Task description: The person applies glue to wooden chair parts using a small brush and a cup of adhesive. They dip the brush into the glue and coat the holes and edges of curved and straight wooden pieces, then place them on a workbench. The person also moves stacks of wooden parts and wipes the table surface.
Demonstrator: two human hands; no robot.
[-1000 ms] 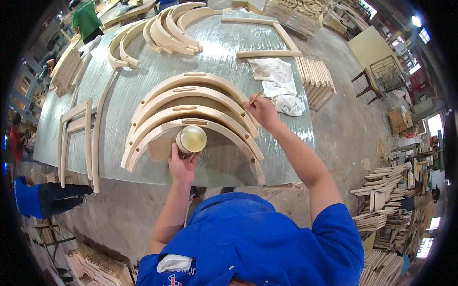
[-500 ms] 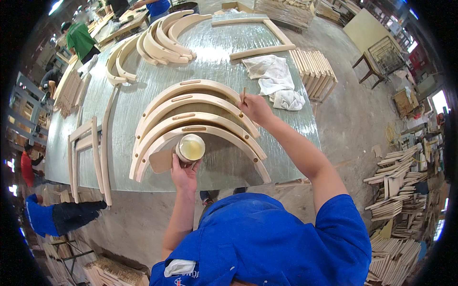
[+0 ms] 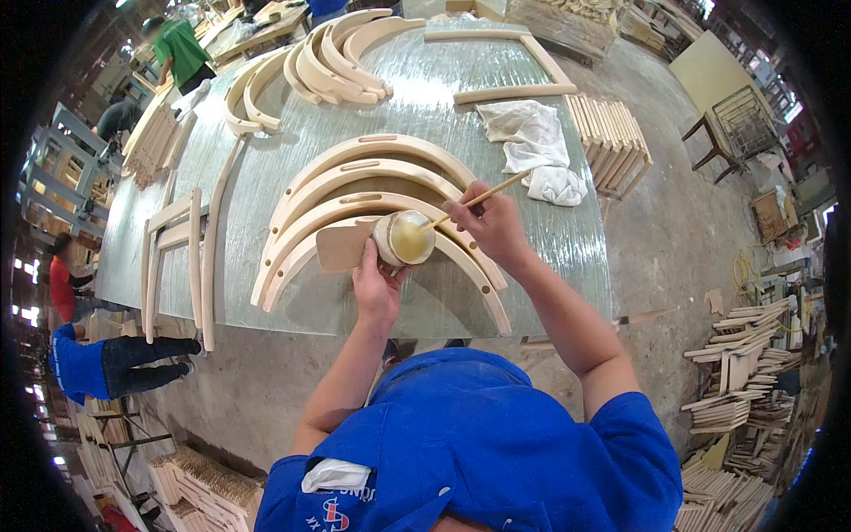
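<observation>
As the left hand point(image 3: 378, 288) clasps a round cup point(image 3: 406, 238) (yellowish inside), the right hand point(image 3: 492, 223) pinches a slim wooden stick point(image 3: 503, 186).

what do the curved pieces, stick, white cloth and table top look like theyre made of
Curved pieces: likely unfinished wood, pale and matt.
Stick in the right hand: probably bare wood or bamboo, from its tan colour.
White cloth: soft fabric, from its loose folds; fibre unclear.
Table top: seemingly covered in clear plastic film, given its wrinkled shine.
</observation>
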